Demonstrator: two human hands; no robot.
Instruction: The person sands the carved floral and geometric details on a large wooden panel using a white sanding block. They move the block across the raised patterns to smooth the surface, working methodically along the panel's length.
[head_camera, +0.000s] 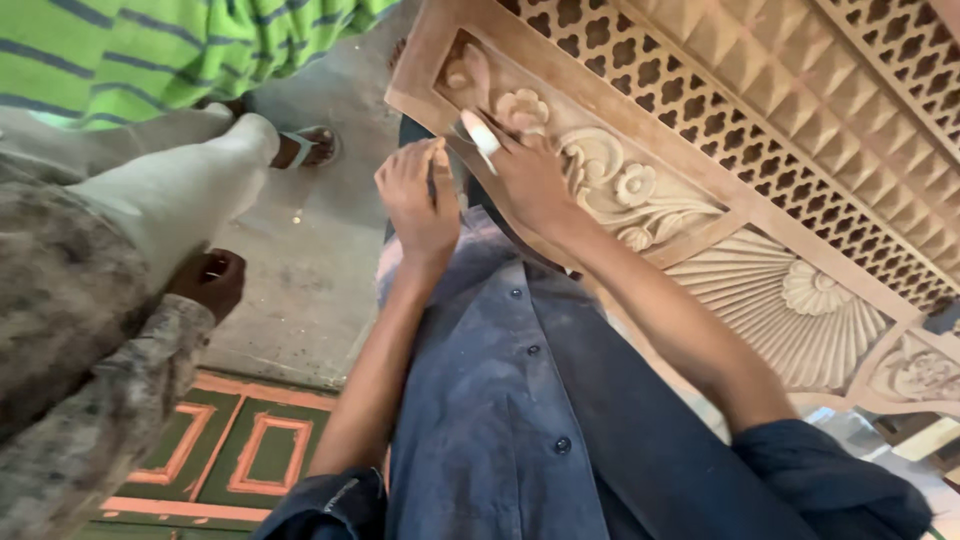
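Right hand (532, 180) rests on the carved wooden panel (700, 170), fingers closed on a small folded pale strip (480, 133), probably sandpaper, pressed against the flower carving (522, 108) near the panel's left corner. The strip's long axis runs diagonally, upper-left to lower-right, its free end pointing toward the panel's corner. Left hand (418, 195) sits just beside the right, fingers curled together at the panel's edge; whether it grips anything cannot be told. Another person's hand (208, 280) rests on a knee at left.

Tan carved panel (700, 190), floral relief
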